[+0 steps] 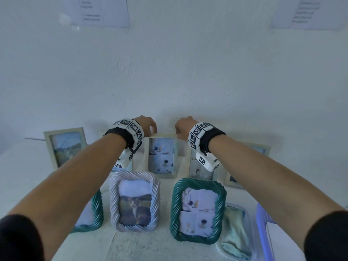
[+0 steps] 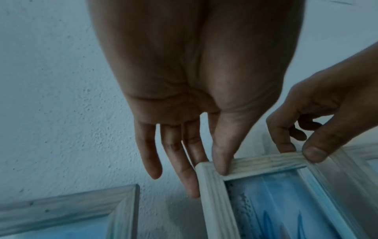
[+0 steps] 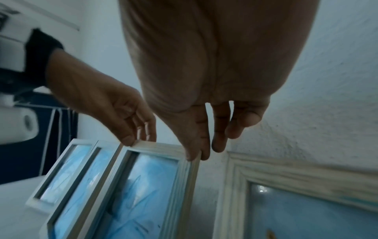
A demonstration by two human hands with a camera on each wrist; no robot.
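A pale wooden picture frame (image 1: 162, 157) stands upright in the middle of the back row, close to the white wall. My left hand (image 1: 150, 129) pinches its top left corner. In the left wrist view the thumb (image 2: 222, 161) lies on the front of the frame's top rail (image 2: 266, 163) and the fingers (image 2: 190, 182) reach down behind it. My right hand (image 1: 180, 131) pinches the top right corner, and in the right wrist view its thumb (image 3: 191, 153) and forefinger close on the frame (image 3: 163, 147) there.
More frames stand around it: a pale one (image 1: 65, 147) at the left, two at the right (image 1: 201, 170) (image 1: 244, 162), a white twisted one (image 1: 134, 201) and teal twisted ones (image 1: 197, 211) in front. A tray (image 1: 248, 213) with a green cloth lies at the front right.
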